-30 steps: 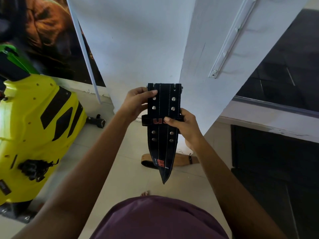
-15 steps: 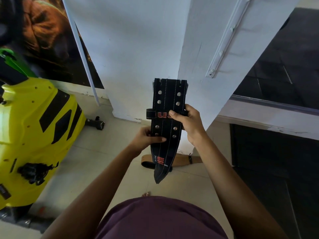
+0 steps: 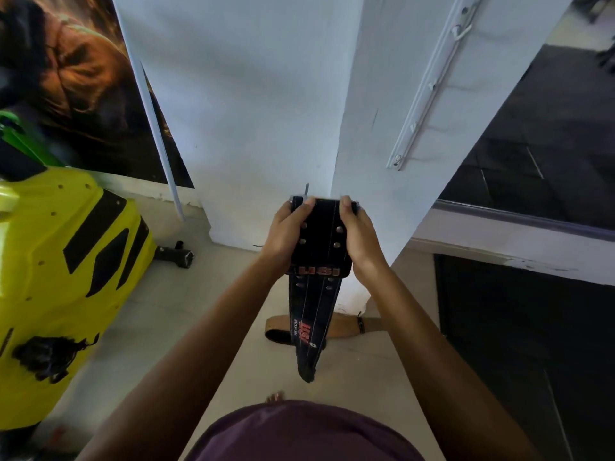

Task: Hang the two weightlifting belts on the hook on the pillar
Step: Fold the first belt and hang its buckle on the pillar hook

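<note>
White pillar [image 3: 266, 111], corner facing the person, with hook rail [image 3: 429, 84] on its right face. Black belt [image 3: 316, 261], folded, buckle end uppermost, tail hanging; tan belt [image 3: 342, 326] on floor at pillar base. Left hand [image 3: 286, 234] and right hand [image 3: 357, 237], fingers clenched around buckle end; advise lifting buckle loop squarely over a hook.

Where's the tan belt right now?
The tan belt lies on the floor at the pillar's base, low centre of the head view, partly behind the hanging black belt.
</note>
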Motion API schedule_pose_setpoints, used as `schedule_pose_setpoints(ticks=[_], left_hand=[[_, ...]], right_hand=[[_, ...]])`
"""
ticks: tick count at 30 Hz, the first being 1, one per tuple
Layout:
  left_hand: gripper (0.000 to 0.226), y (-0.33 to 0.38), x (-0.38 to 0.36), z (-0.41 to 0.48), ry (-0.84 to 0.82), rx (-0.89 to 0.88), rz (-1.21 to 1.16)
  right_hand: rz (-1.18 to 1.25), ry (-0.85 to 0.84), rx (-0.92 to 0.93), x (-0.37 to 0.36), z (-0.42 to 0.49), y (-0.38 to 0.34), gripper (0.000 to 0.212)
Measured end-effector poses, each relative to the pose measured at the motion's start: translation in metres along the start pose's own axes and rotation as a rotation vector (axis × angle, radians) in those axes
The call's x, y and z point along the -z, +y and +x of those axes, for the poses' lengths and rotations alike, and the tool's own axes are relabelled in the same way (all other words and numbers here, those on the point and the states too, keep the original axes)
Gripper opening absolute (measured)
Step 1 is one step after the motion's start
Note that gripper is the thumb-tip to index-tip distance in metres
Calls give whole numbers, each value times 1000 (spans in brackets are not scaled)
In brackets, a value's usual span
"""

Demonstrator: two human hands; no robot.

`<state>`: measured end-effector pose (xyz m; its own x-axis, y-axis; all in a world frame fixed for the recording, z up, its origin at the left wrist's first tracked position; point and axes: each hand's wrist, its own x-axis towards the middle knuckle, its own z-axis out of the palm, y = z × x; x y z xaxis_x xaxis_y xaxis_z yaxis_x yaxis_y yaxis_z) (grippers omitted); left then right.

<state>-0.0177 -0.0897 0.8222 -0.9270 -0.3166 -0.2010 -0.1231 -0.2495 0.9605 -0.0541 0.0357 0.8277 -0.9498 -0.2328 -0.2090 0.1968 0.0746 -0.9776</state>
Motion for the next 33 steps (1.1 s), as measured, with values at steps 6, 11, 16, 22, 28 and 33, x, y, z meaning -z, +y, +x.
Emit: schedule_pose_setpoints(ticks=[6, 11, 16, 22, 28, 33], left_hand=[[34, 35, -29, 18, 88, -47, 1], [27, 112, -71, 44, -3, -258, 14], [30, 222, -126, 66, -47, -506, 58], [34, 354, -194, 74, -15, -770, 93], [33, 460, -245, 69, 44, -945, 85], [46, 515, -271, 64, 93, -936, 117]], right_hand=[[156, 127, 29, 4, 15, -40, 33], [186, 174, 215, 30, 39, -124, 17], [147, 218, 480, 61, 55, -237, 15], [122, 300, 760, 96, 61, -382, 13], [50, 394, 952, 121, 57, -498, 21], [-11, 468, 1017, 130, 59, -558, 34]])
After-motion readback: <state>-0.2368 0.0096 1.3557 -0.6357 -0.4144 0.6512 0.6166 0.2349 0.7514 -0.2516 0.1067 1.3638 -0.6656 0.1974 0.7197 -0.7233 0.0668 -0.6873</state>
